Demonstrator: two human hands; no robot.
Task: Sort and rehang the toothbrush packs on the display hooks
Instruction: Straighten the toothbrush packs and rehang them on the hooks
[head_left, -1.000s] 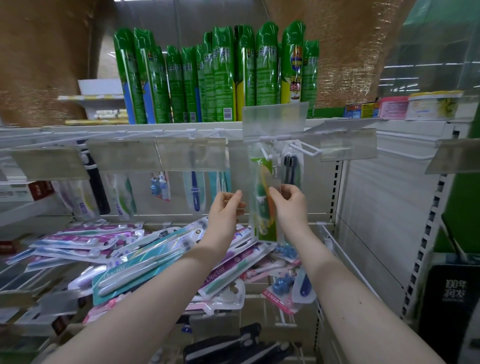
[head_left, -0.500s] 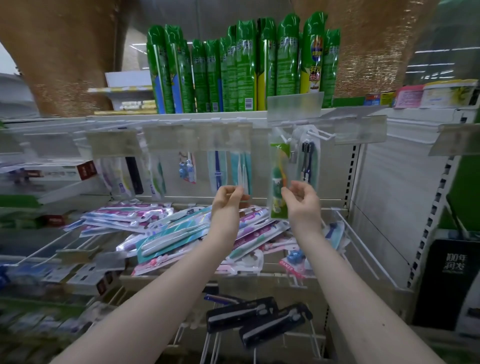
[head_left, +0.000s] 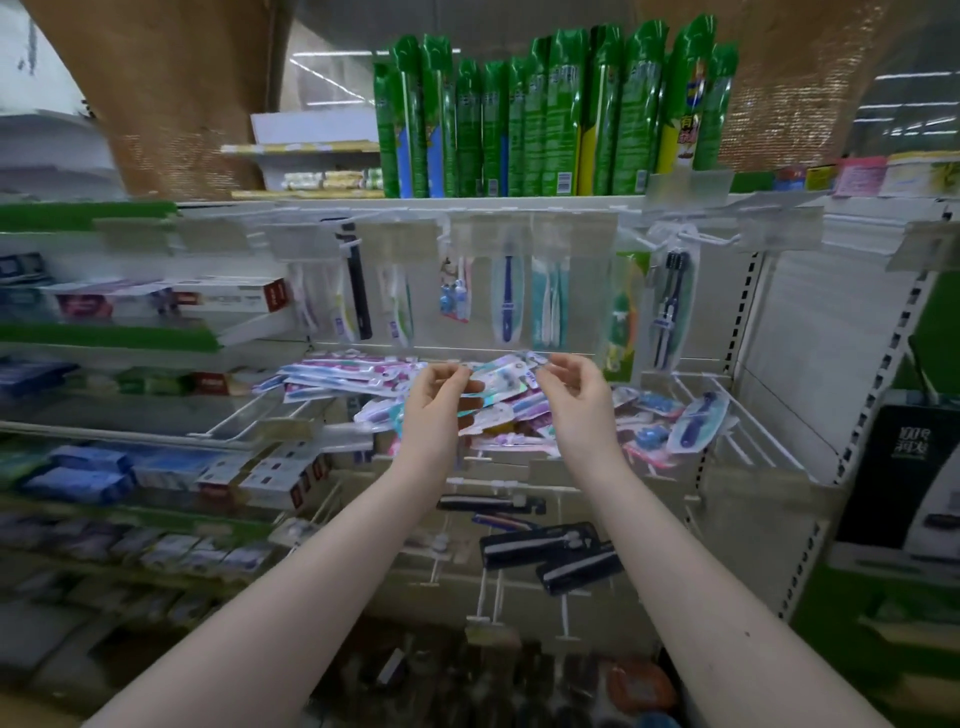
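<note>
Left hand (head_left: 434, 410) and right hand (head_left: 582, 405) dropped from green pack (head_left: 623, 312) to loose pile (head_left: 332, 371); right fingers relaxed, my left grip unclear.

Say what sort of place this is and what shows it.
Probably a shop's toiletries aisle: toothbrush packs hang on display hooks, identical green spray cans line the shelf above, and toothpaste boxes fill the shelves at left.
</note>
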